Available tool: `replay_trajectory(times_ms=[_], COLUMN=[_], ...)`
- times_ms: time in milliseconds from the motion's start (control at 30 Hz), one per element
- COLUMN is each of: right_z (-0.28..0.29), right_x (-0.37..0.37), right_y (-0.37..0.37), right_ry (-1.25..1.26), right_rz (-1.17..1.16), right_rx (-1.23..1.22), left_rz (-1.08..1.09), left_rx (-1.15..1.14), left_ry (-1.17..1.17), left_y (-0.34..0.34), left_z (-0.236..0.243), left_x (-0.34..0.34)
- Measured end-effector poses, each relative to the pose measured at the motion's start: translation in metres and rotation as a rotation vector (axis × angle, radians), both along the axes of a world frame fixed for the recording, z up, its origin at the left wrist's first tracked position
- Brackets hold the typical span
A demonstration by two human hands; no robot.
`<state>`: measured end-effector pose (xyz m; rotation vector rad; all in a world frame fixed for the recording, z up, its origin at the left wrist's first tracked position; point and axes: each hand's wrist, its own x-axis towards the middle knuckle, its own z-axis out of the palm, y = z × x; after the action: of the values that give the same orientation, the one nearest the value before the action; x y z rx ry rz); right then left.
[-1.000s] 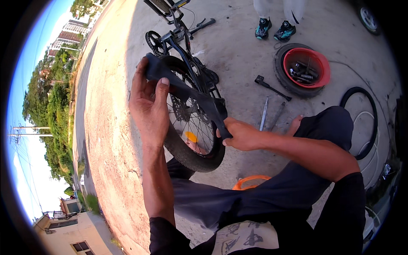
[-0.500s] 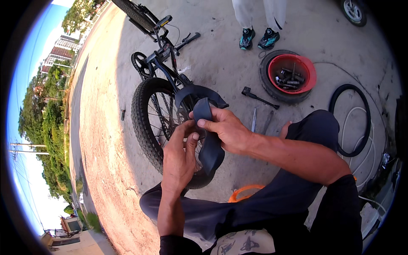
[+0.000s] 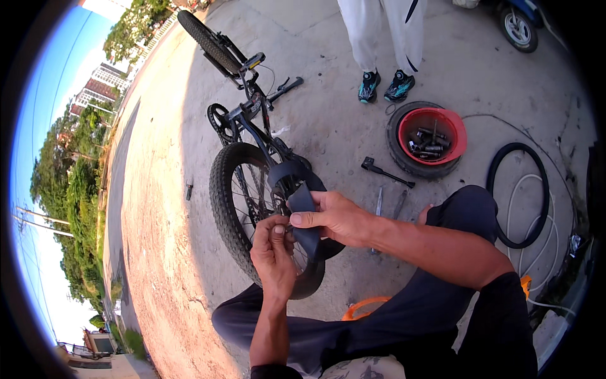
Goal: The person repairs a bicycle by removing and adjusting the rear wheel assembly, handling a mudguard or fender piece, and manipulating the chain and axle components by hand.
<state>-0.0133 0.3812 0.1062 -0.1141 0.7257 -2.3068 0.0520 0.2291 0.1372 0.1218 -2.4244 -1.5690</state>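
Both hands [image 3: 274, 258] [image 3: 341, 218] hold black tube [image 3: 303, 201] edges, concrete [image 3: 344, 129] around.

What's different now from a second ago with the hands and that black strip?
The left hand has come rightward and closer to the body, beside the right hand. The black strip, stretched between them earlier, is gathered in the right hand, the left fingertips at its edge. The bike, red bowl and black hoop seem unmoved.
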Motion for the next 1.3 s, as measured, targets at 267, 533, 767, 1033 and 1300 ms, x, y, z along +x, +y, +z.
replay_trajectory(times_ms=[267,533,767,1033,1300], right_z=[-0.012,-0.015,0.008,0.011,0.0], right_x=[-0.011,-0.016,-0.03,-0.044,-0.048], right_y=[0.0,0.008,0.029,0.03,0.032], right_ry=[0.362,0.515,0.49,0.326,0.356], right_rz=[-0.104,-0.164,-0.37,-0.494,-0.521], right_rx=[0.259,0.425,0.716,0.644,0.473], left_rz=[-0.063,-0.047,-0.164,-0.554,-0.103], left_rx=[0.432,0.406,0.502,-0.403,-0.3], left_ry=[-0.087,-0.186,-0.438,-0.864,-0.569], left_y=[0.006,0.016,0.042,0.032,0.027], left_z=[-0.012,-0.022,-0.052,-0.24,-0.221], left_x=[0.004,0.002,0.035,0.045,0.034])
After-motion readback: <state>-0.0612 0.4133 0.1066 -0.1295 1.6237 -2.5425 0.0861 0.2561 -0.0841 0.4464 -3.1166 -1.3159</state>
